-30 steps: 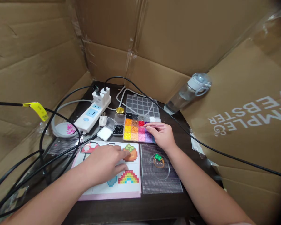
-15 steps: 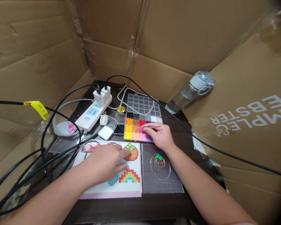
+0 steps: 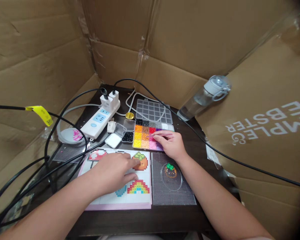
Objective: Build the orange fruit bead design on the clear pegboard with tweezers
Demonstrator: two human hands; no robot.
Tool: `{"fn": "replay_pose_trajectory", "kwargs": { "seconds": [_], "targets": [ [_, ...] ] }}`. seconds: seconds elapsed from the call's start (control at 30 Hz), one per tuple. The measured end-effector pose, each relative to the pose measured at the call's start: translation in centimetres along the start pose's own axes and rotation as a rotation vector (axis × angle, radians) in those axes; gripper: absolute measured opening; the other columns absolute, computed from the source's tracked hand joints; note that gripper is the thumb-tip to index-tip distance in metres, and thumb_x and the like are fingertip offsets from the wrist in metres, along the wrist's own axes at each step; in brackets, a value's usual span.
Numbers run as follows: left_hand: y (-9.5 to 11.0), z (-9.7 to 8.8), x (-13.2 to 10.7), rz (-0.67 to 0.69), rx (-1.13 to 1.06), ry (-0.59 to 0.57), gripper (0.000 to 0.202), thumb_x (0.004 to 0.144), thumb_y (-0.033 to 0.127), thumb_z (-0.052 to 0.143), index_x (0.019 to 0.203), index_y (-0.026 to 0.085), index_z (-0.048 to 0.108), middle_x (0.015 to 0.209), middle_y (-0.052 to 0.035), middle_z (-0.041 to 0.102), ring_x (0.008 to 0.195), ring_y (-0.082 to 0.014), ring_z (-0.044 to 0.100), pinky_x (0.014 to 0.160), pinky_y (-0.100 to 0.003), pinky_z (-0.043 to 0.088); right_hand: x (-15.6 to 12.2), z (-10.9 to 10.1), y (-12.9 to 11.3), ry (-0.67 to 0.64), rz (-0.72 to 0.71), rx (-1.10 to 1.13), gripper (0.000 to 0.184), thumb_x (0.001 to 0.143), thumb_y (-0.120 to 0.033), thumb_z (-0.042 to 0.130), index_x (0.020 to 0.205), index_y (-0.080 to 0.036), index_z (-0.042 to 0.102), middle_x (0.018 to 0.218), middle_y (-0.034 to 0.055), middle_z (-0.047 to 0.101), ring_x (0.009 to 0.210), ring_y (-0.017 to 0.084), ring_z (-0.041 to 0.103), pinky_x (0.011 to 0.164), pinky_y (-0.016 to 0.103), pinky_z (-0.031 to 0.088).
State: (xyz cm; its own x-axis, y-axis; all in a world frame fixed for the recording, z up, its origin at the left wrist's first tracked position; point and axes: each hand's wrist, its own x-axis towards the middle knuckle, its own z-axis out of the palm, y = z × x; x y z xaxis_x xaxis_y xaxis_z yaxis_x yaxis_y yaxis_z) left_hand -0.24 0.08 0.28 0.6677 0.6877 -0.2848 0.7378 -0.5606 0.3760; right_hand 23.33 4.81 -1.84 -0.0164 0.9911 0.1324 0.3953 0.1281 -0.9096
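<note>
My left hand lies on a printed pattern sheet, fingers apart, the index finger on the orange fruit picture. Between the pinched fingers of my right hand is a pair of pink tweezers. Their tips are over the orange and brown cells of the bead box, which holds beads sorted by colour. Right of the sheet, a clear pegboard carries a small bead figure with a green top and an orange-brown outline. Whether the tweezers grip a bead is too small to tell.
Small boxes of black beads and white beads stand left of the bead box. Behind are its lid, a power strip and a water bottle. Black cables loop at left. Cardboard walls surround the table.
The whole view has shifted very slightly. Both hands keep nearly the same places, the left on the sheet and the right with the tweezers over the bead box.
</note>
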Motion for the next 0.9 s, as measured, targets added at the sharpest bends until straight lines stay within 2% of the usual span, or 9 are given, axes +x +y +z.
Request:
{"fn": "replay_pose_trajectory", "kwargs": {
  "seconds": [0.2, 0.43, 0.9],
  "targets": [
    [-0.03, 0.10, -0.03, 0.004, -0.005, 0.016, 0.035, 0.091, 0.038, 0.053, 0.122, 0.029, 0.065, 0.099, -0.0052, 0.071, 0.092, -0.0318, 0.069, 0.073, -0.043, 0.053, -0.01, 0.06, 0.15, 0.022, 0.002, 0.011, 0.013, 0.074, -0.030, 0.073, 0.075, -0.019, 0.079, 0.082, 0.0075, 0.079, 0.076, 0.021, 0.074, 0.073, 0.034, 0.061],
    [-0.04, -0.03, -0.18, -0.002, 0.006, 0.009, 0.037, 0.091, 0.039, 0.053, 0.125, 0.031, 0.064, 0.099, -0.0046, 0.072, 0.089, -0.0312, 0.070, 0.068, -0.040, 0.052, 0.02, 0.11, 0.07, 0.033, 0.008, 0.003, 0.013, 0.074, -0.030, 0.074, 0.076, -0.018, 0.079, 0.083, 0.0079, 0.079, 0.076, 0.021, 0.074, 0.072, 0.033, 0.060],
    [0.07, -0.14, -0.16, 0.000, 0.014, 0.002, 0.035, 0.091, 0.039, 0.054, 0.122, 0.029, 0.064, 0.101, -0.0057, 0.072, 0.092, -0.0313, 0.070, 0.069, -0.039, 0.052, 0.01, 0.15, 0.01, 0.021, 0.020, 0.007, 0.011, 0.074, -0.029, 0.073, 0.074, -0.019, 0.079, 0.083, 0.0072, 0.079, 0.077, 0.021, 0.074, 0.075, 0.033, 0.060]
  ]
}}
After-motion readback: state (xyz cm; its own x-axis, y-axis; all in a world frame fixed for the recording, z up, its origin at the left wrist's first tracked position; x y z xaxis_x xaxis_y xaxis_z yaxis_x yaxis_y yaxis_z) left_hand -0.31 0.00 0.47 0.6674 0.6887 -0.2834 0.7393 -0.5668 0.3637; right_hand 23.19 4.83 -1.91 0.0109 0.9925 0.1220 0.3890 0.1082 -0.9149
